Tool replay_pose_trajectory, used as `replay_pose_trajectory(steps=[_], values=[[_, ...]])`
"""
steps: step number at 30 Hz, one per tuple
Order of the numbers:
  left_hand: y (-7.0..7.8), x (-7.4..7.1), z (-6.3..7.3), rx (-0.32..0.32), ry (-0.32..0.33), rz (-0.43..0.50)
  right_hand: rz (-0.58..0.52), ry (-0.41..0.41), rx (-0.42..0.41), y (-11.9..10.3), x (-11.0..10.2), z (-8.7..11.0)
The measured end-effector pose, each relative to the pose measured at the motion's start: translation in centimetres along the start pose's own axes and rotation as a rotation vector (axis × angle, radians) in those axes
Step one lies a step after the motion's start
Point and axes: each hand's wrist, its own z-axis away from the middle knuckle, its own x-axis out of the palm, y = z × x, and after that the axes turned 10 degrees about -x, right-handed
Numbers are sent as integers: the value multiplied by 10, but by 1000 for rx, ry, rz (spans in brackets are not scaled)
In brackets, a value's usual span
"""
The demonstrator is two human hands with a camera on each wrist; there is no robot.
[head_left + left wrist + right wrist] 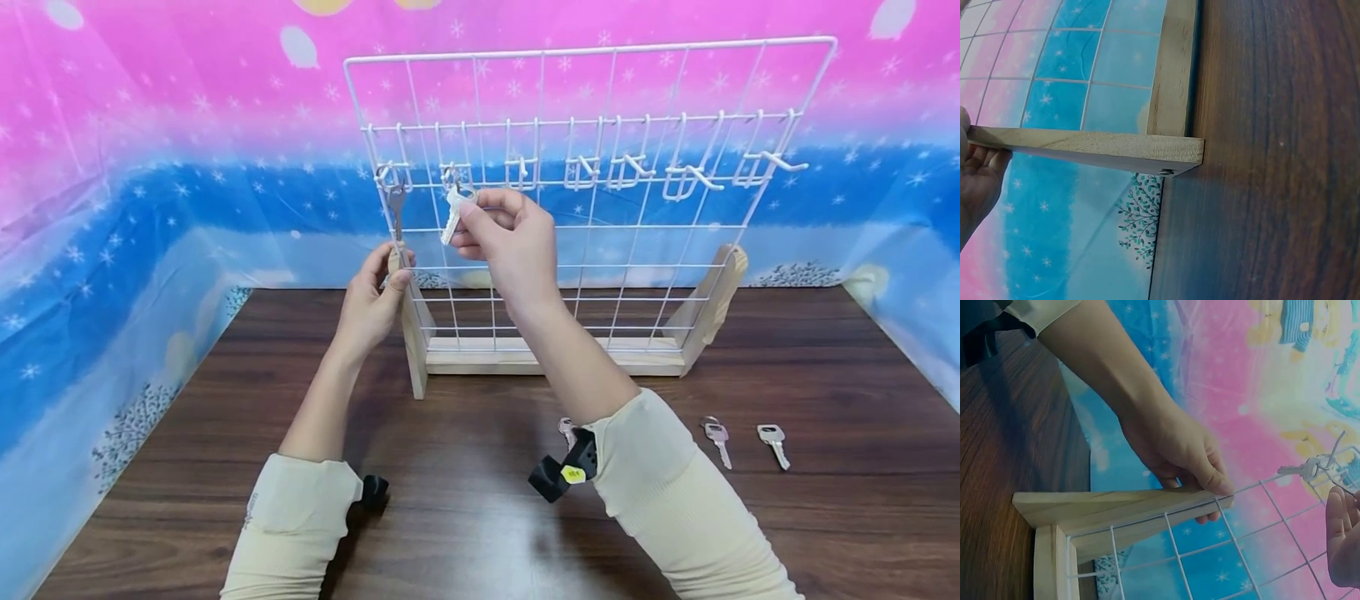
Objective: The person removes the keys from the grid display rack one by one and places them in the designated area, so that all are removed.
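My left hand [375, 292] grips the upper end of the rack's left wooden side post [414, 342]; the left wrist view shows the fingers [979, 165] around that post [1110, 142]. A silver key [453, 218] with a ring is pinched by my right hand [517, 242], close below the second hook [453, 162] from the left. Whether its ring is over that hook I cannot tell. Another key [397, 208] hangs from the leftmost hook [392, 177]. At the right wrist view's edge, only part of my right hand [1342, 540] shows.
The white wire grid [592, 225] stands on a wooden base [487, 363], with several more white hooks [686, 179] along it. On the brown table [465, 533] lie a key [566, 429] partly behind the right wrist, a second key [717, 437] and a third key [772, 442].
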Motion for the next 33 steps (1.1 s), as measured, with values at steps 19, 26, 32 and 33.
replay_pose_trajectory(steps=[19,26,32,33], values=[[8,1,7,-16,-10,2,86,-113,-237,-24,-6,17],[27,1,14,-30,-4,-6,105,-174,-184,-33,-14,24],[29,1,14,-18,-8,12,189,-242,-129,-36,-28,35],[29,1,13,-16,-7,17,210,-252,-118,-35,-31,37]])
